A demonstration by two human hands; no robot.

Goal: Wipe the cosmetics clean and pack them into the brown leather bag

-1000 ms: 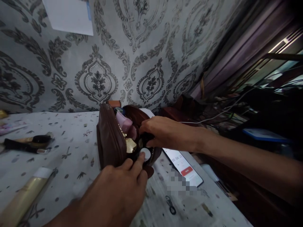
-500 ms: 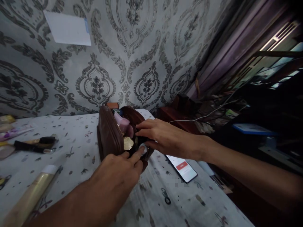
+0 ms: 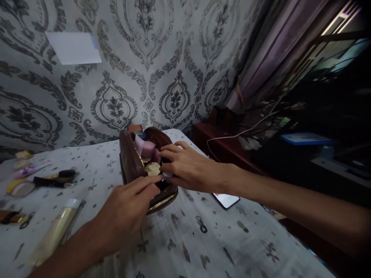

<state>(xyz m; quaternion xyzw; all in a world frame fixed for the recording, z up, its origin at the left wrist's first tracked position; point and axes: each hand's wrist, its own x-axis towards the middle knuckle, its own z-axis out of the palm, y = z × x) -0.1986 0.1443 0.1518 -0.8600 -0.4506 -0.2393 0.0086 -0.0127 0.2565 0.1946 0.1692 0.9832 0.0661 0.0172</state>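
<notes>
A brown zip pouch [image 3: 126, 156] stands unzipped on the patterned cloth, its mouth gaping. Inside it sit a pink container [image 3: 147, 149] and a round gold-coloured item [image 3: 152, 168]. My left hand [image 3: 130, 206] grips the near edge of the pouch, its index finger stretched over the opening. From the right, my right hand [image 3: 193, 166] reaches into the mouth, upper fingers spread. Between its lower finger and thumb shows a small whitish item [image 3: 167, 175], mostly covered. The pouch's bottom is hidden.
At left lie a cream tube [image 3: 56, 227], black-handled brushes [image 3: 53, 182] and a strap with a buckle [image 3: 13, 217]. A phone [image 3: 227, 200] lies under my right forearm. An orange-brown block [image 3: 135, 127] is behind the pouch, against the wall. A white cable [image 3: 246, 132] runs at right.
My left hand has drawn back left from the whitish item to the pouch's near edge. My right hand has shifted slightly left, deeper over the pouch. The camera view has turned a little.
</notes>
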